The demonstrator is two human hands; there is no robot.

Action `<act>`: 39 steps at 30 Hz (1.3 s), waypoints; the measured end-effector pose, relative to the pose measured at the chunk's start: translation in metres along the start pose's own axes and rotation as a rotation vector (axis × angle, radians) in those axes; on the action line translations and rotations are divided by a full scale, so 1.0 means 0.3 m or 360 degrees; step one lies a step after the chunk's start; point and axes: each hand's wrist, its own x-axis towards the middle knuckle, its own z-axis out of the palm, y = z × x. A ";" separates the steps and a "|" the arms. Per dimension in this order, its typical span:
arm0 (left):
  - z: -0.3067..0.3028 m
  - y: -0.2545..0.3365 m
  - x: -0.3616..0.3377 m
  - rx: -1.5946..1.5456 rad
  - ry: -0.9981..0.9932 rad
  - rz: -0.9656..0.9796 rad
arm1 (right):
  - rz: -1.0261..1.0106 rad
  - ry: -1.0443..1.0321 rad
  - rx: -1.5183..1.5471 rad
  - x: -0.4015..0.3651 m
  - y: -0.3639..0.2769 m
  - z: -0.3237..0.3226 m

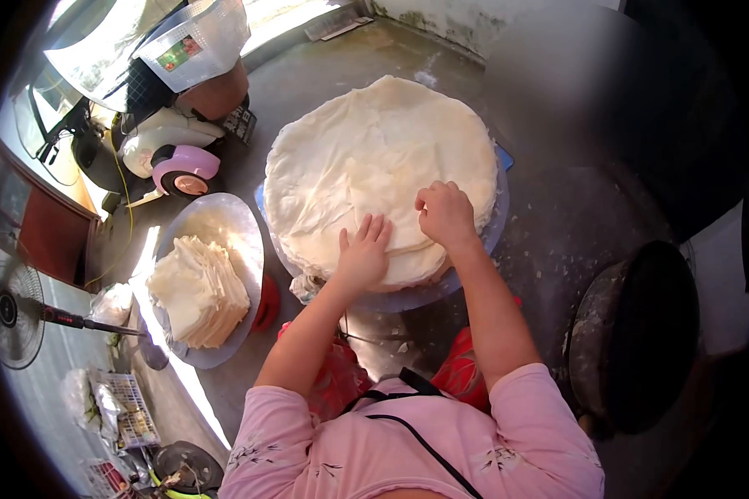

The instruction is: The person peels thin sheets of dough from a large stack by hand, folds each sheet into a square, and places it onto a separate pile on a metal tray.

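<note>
A broad round pile of thin pale dough sheets (374, 133) lies before me on a round tray (498, 224). The top sheet has creases and a folded, overlapping part near its middle. My left hand (364, 256) rests flat on the near part of the pile, fingers stretched out. To its right, my right hand (448, 216) is curled with its fingertips against the top sheet. Whatever its fingers pinch, if anything, is hidden. On the left, a smaller stack of folded sheets (198, 291) sits on another round tray (245, 224).
A large dark round pan (641, 337) stands at the right. Left of the trays are a fan (12, 308), a pink and white scooter-like vehicle (183, 166) and a white plastic basket (195, 46). A crate (129, 407) with bags lies lower left. Grey floor surrounds the trays.
</note>
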 end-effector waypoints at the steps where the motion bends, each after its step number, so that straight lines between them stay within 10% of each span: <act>1: -0.026 0.004 0.003 -0.0064 -0.0078 -0.0001 | -0.0060 -0.0228 0.0283 0.002 -0.004 0.002; 5: -0.074 -0.020 0.067 -0.0465 -0.0302 -0.0106 | -0.0030 -0.0695 0.0088 -0.001 -0.024 0.034; 6: -0.058 -0.010 0.075 -0.0509 0.0053 -0.0324 | 0.0066 -0.0811 -0.0104 -0.001 -0.026 0.042; 11: -0.006 0.007 0.106 -0.0758 0.0508 -0.0784 | 0.0222 -0.0374 -0.0310 0.010 -0.031 0.052; 14: 0.038 -0.074 0.174 -0.1615 0.0454 -0.0983 | 0.0422 -0.0495 -0.0457 0.026 -0.036 0.050; 17: -0.120 -0.100 0.160 -0.3522 -0.0279 -0.1257 | 0.0551 -0.0661 -0.0435 0.064 -0.025 0.016; 25: -0.206 -0.153 0.003 -0.3506 -0.0176 -0.1017 | 0.0286 -0.1067 -0.0329 0.050 -0.057 0.022; 30: -0.380 -0.265 -0.181 -0.3461 0.0067 -0.0832 | 0.0428 -0.0282 0.1398 0.000 -0.174 0.081; 39: -0.742 -0.715 -0.577 -0.3411 0.0789 -0.0312 | 0.0343 -0.0823 0.1829 -0.058 -0.373 0.119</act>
